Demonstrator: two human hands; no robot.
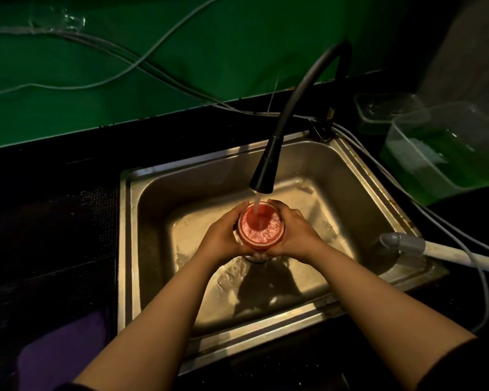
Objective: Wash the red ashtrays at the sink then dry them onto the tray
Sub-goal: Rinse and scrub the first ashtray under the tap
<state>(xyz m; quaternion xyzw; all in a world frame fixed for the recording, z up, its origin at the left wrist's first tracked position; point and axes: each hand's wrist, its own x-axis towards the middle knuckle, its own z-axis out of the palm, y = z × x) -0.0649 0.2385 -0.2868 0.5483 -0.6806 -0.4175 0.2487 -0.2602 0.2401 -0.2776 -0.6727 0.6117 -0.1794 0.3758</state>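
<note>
Ashtray rinse at sink.
The left hand (223, 235) and right hand (294, 232) grip the red ashtray (261, 227) from both sides, above the sink (359, 176), under the faucet (264, 170) stream.

We are at a dim kitchen washing-up spot. A steel sink (359, 176) set in a dark counter (54, 221) surrounds our hands (223, 235), a black faucet (266, 167) runs just above them, and plastic tubs (446, 153) sit to their right.

Faucet head (263, 176) just above ashtray (261, 226)
</note>
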